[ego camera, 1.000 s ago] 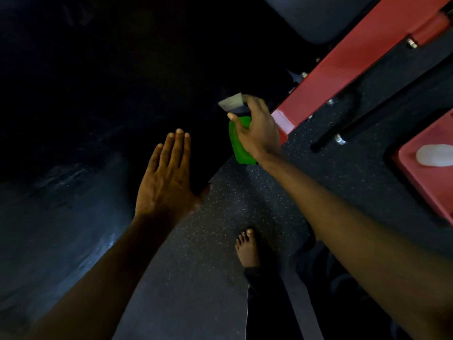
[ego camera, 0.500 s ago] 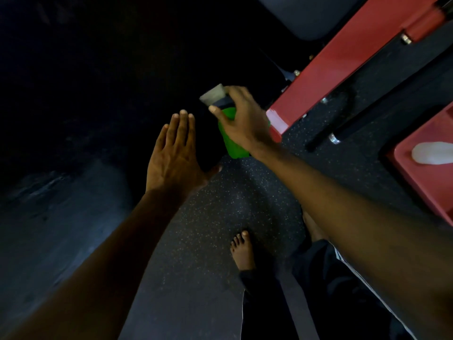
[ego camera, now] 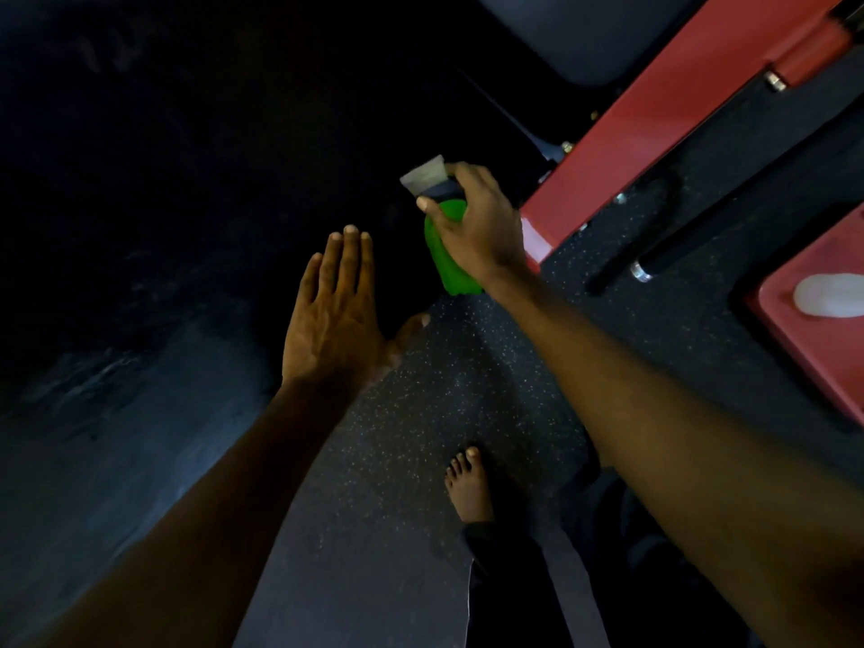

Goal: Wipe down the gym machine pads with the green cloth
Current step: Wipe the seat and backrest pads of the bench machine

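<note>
1. Big dark pad (ego camera: 154,282) fills the left side; lighting is poor and its surface detail is mostly lost.
2. Left hand (ego camera: 334,320) lies flat on the pad's near edge, palm down. Its fingers (ego camera: 348,261) are straight, pressed together and released, with nothing in them. The thumb sticks out right over the speckled floor (ego camera: 449,404).
3. Green cloth (ego camera: 449,254) is just right of and beyond the left fingertips, in the right hand (ego camera: 477,231).
4. Right-hand fingers are clenched over the cloth from above. A grey-and-dark piece (ego camera: 428,182) pokes out past the fingertips, up-left; I cannot tell what it is.
5. Cloth long axis runs roughly up-down in frame, slightly tilted. The free lower end hangs out below the palm, pointing toward the wearer; the upper end is tucked under the fingers.
6. Red machine frame (ego camera: 664,119) runs diagonally right of the right hand; a second dark pad (ego camera: 584,35) sits at top.
7. Step, as judged: cloth in hand, being carried toward the left pad; wiping contact not evident.
8. Next move calls for bringing the cloth leftward and down onto the pad beyond the left fingertips, flattening it, then stroking across.
</note>
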The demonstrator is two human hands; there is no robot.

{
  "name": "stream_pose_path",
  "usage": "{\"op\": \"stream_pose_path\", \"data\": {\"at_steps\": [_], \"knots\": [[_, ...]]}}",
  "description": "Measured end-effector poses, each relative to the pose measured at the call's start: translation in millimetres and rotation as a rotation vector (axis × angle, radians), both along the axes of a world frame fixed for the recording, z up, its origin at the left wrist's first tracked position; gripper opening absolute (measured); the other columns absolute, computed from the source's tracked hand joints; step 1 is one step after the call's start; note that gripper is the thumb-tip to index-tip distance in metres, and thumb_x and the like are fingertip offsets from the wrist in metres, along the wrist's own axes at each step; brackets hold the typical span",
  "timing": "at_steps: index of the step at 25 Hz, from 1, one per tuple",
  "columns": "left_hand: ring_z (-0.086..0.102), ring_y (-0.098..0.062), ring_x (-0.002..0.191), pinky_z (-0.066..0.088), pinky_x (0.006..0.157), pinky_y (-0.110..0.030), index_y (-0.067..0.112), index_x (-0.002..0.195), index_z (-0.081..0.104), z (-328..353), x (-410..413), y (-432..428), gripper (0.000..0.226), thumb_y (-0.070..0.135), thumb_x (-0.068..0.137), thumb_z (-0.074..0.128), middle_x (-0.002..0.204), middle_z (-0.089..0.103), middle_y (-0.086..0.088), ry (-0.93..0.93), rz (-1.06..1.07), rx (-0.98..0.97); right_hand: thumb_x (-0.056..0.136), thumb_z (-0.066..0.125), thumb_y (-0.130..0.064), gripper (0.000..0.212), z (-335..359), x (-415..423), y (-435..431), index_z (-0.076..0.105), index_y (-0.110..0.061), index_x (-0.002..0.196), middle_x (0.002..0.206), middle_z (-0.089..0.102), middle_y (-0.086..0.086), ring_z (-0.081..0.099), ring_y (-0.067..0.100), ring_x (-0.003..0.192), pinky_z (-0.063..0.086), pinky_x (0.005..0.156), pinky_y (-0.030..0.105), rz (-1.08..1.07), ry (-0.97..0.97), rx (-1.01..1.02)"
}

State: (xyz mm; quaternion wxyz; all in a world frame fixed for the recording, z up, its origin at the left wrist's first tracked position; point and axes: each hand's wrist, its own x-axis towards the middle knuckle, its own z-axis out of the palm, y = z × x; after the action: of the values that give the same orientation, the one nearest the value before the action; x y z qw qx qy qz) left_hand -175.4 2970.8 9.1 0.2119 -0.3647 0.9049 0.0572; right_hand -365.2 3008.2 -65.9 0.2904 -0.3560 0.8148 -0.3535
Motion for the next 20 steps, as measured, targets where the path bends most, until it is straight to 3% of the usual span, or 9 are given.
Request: {"op": "stream_pose_path", "data": {"at_steps": [2, 8, 11, 15, 20], "knots": [[-0.003, -0.027, 0.155, 0.002, 0.126, -0.042, 0.003, 0.159, 0.000, -1, 0, 1, 0.107, 0.083, 0.090, 0.020, 0.167, -0.002, -0.015, 0.008, 0.011, 0.016, 0.093, 0.067, -0.037, 0.049, -4, 8, 20, 0.055, -0.014, 0.134, 0.137, 0.053, 0.003, 0.054, 0.018, 0.123, 0.040, 0.082, 0.013, -0.024, 0.011, -0.033], [-0.005, -0.027, 0.155, -0.001, 0.126, -0.041, 0.003, 0.159, -0.001, -10, -14, -5, 0.108, 0.077, 0.089, 0.036, 0.167, -0.005, -0.015, 0.014, -0.033, 0.035, 0.093, 0.067, -0.036, 0.042, -27, -11, 7, 0.057, -0.014, 0.127, 0.132, 0.055, 0.002, 0.057, 0.020, 0.118, 0.041, 0.079, 0.026, -0.213, 0.011, 0.007], [-0.003, -0.029, 0.155, 0.000, 0.125, -0.042, 0.006, 0.160, 0.003, -21, -36, -16, 0.106, 0.075, 0.089, 0.041, 0.168, -0.002, -0.016, 0.018, -0.137, 0.041, 0.093, 0.065, -0.038, 0.044, -35, -26, 8, 0.057, -0.013, 0.128, 0.130, 0.056, 0.005, 0.058, 0.021, 0.117, 0.041, 0.081, 0.026, -0.139, 0.058, -0.013], [0.002, -0.029, 0.155, 0.002, 0.125, -0.042, 0.009, 0.160, 0.007, -37, -67, -39, 0.106, 0.081, 0.086, 0.032, 0.167, 0.004, -0.017, -0.024, -0.212, 0.049, 0.094, 0.063, -0.040, 0.048, -37, -41, 13, 0.055, -0.011, 0.132, 0.128, 0.056, 0.007, 0.057, 0.020, 0.116, 0.031, 0.079, 0.014, -0.037, 0.090, -0.004], [0.000, -0.027, 0.155, 0.002, 0.126, -0.041, 0.010, 0.160, 0.003, -43, -68, -40, 0.105, 0.081, 0.087, 0.028, 0.167, 0.001, -0.017, -0.028, -0.230, 0.033, 0.093, 0.063, -0.042, 0.048, -39, -21, 31, 0.055, -0.014, 0.131, 0.129, 0.055, 0.004, 0.058, 0.018, 0.115, 0.046, 0.083, 0.027, -0.132, 0.057, -0.083]]}}
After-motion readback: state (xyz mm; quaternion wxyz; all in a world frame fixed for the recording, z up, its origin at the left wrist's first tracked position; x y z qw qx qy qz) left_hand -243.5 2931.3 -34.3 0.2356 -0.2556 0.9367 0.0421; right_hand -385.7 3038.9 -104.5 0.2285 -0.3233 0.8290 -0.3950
